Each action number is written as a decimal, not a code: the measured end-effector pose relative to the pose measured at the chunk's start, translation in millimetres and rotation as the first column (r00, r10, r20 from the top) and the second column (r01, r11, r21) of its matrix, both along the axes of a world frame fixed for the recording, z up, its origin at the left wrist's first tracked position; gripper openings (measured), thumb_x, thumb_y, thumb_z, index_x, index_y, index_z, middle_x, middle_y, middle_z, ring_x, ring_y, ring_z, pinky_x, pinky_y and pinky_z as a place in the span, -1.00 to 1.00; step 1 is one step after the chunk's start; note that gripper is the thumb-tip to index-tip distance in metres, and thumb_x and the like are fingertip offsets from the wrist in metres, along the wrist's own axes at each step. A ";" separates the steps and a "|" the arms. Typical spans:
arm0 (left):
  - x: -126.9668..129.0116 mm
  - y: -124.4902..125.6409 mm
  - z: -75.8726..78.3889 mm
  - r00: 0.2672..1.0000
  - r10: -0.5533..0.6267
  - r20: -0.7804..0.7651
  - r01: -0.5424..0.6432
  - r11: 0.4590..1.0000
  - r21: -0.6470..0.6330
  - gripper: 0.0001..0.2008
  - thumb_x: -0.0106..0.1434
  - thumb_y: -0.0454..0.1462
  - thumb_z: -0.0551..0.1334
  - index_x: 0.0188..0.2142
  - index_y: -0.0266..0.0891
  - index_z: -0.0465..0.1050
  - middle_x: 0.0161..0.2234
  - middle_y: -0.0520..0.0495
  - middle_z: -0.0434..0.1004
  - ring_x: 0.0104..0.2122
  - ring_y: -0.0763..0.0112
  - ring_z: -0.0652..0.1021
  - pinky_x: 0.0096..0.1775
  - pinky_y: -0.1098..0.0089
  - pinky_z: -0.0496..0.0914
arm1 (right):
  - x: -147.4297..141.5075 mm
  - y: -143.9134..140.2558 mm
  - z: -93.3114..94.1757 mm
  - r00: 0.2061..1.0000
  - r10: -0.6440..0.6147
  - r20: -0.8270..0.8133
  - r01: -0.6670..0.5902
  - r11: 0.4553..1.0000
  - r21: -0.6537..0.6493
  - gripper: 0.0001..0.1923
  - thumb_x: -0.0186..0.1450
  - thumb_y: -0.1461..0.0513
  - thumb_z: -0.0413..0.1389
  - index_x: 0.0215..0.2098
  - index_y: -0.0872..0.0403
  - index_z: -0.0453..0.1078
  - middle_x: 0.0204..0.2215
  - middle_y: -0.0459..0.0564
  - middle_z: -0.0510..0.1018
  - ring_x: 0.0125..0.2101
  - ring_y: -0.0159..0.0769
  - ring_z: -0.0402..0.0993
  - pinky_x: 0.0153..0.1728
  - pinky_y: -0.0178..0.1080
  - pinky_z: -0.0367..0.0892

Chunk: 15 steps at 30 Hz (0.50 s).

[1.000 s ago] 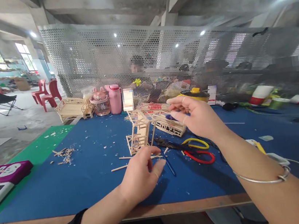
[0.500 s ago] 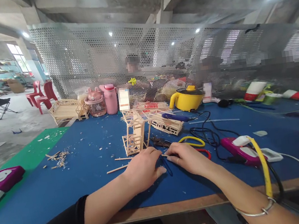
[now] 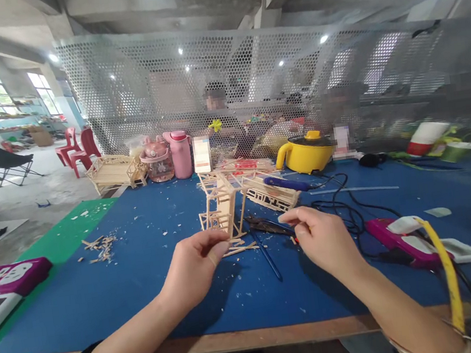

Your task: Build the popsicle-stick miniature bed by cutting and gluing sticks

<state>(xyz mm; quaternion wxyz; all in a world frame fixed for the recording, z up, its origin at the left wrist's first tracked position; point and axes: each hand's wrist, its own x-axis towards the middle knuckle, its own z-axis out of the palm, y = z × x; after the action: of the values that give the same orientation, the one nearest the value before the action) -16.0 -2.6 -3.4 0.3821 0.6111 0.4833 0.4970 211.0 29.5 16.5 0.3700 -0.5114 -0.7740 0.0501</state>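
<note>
Sticks glued into a tall frame stand on the blue tabletop, just beyond the left hand, whose fingers pinch together on a thin wooden stick at the frame's foot. The right hand hovers close by, thumb and forefinger closed; whether they grip anything I cannot tell. A careless nudge from either hand could topple or crack the light frame, and the tangled black cables near the right wrist could snag. Counted: two stick models at centre, one yellow kettle, two pink bottles.
</note>
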 end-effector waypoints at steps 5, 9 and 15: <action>10.3 -5.0 4.2 0.843 -0.067 0.534 0.221 0.948 -0.229 -0.60 -0.03 -0.09 0.37 -0.33 -0.19 0.24 -0.50 0.08 0.52 -0.47 0.50 0.53 -0.33 0.44 0.39 | -38.8 -12.1 9.3 0.886 0.334 -0.321 -0.427 0.858 -0.287 -0.78 0.16 0.20 0.11 -0.22 0.00 0.48 -0.42 -0.11 0.59 -0.40 -0.33 0.51 -0.31 -0.28 0.42; 11.8 -5.8 5.6 0.907 -0.092 0.410 0.152 0.981 -0.118 -0.61 0.01 -0.05 0.33 -0.35 -0.19 0.21 -0.59 0.15 0.39 -0.54 0.53 0.45 -0.42 0.47 0.34 | -64.2 -5.6 7.9 0.810 0.280 -0.516 -0.481 0.821 -0.309 -0.84 0.15 0.15 0.14 -0.37 0.06 0.49 -0.44 -0.09 0.59 -0.44 -0.35 0.50 -0.34 -0.27 0.42; -13.4 26.0 17.3 0.890 0.351 0.292 -0.424 0.871 0.247 -0.81 0.16 -0.16 0.19 -0.29 -0.19 0.27 -0.43 0.05 0.41 -0.45 0.50 0.41 -0.41 0.47 0.31 | -71.5 23.9 14.0 0.945 0.266 -0.192 -0.285 0.955 -0.083 -0.83 0.24 0.17 0.08 -0.31 0.05 0.48 -0.38 -0.06 0.60 -0.37 -0.32 0.50 -0.31 -0.27 0.35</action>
<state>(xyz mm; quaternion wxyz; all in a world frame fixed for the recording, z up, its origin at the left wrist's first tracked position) -29.4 23.3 13.8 0.2304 0.4881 0.4651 0.7016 139.5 53.5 30.5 0.3984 -0.4111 -0.7978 0.1893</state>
